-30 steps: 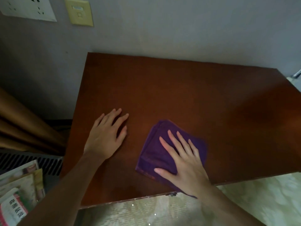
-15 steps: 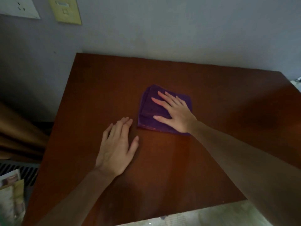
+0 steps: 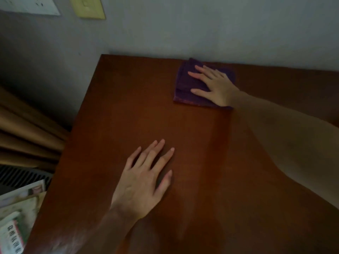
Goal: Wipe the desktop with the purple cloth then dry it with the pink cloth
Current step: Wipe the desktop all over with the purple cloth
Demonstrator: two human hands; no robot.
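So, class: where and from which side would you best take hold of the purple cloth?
Probably pinch the purple cloth at its near-left corner, coming from the front. It lies folded flat at the desktop's back edge by the wall, with the right hand covering its right half.

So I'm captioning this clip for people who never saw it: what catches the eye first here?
The purple cloth, dark against the reddish-brown desktop, lies at the far edge by the wall, pressed flat under the right hand. Nearer, the left hand rests spread on bare wood. No pink cloth is in view.
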